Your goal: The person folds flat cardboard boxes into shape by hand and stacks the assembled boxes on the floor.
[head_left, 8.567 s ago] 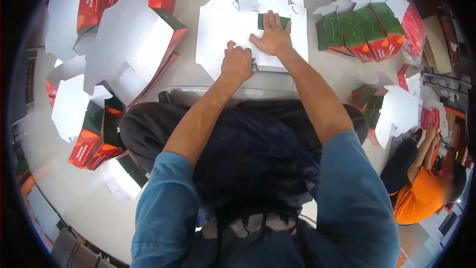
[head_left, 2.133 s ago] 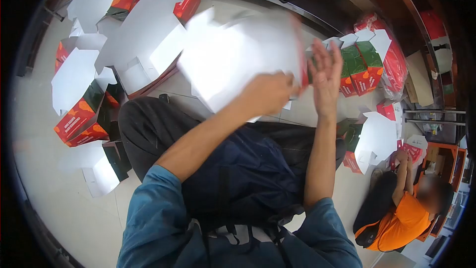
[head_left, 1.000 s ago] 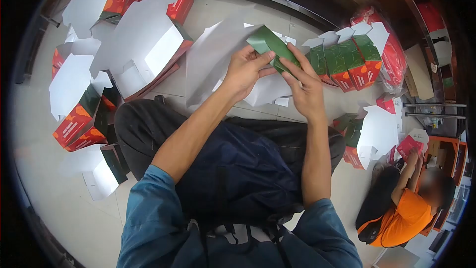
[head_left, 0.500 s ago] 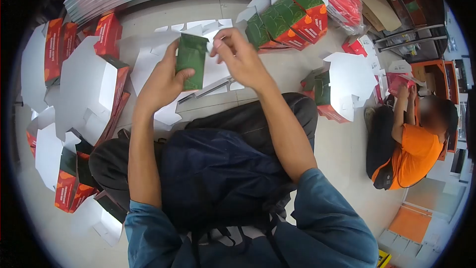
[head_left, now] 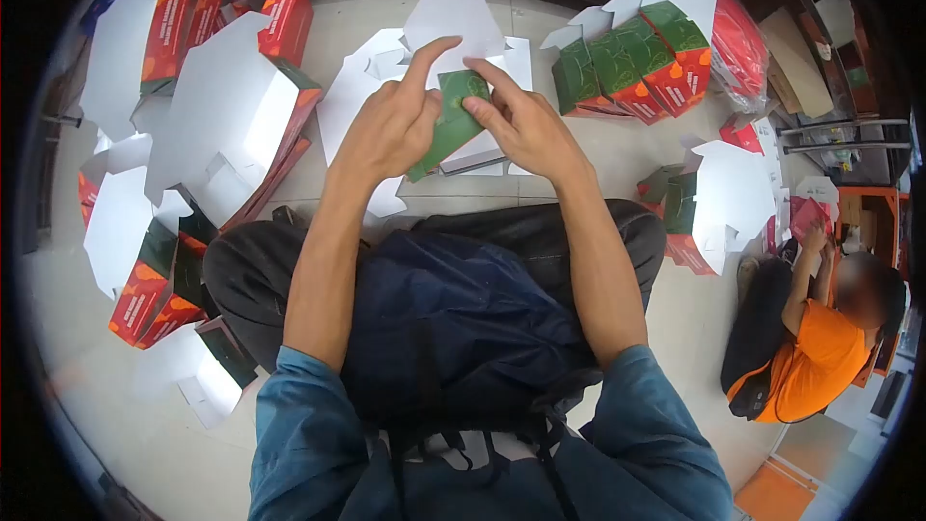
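One green carton, white flap up, between left hand and right hand.
Right half-closed, thumb on green face; left half-curled at left edge, index out, grip unclear. Held over white cardboard on floor. Beyond, right: one row, four boxes counted. Red boxes left, white print unreadable.

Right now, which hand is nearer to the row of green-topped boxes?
Right. The right hand is left of the row of boxes, not touching; the left hand is farther left.
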